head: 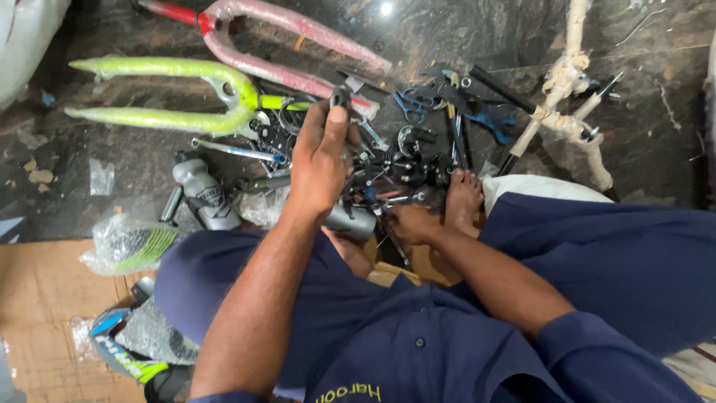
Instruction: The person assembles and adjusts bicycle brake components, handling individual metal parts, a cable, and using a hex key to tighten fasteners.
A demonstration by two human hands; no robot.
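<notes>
Left hand (322,160) clenches a small black part (341,97), rigid and light, pinched at its end; right hand (409,224) grasps gray cylinder (352,222).

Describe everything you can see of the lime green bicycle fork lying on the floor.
The lime green bicycle fork lies flat on the dark stone floor, its two tapered blades pointing toward the left of the picture and joining at a crown on the right. It looks like painted metal under a clear plastic wrap. A short green steerer stub runs from the crown toward the pile of black parts. A pink-wrapped frame piece lies just beyond it. Neither hand touches it; the left hand is nearest.
</notes>
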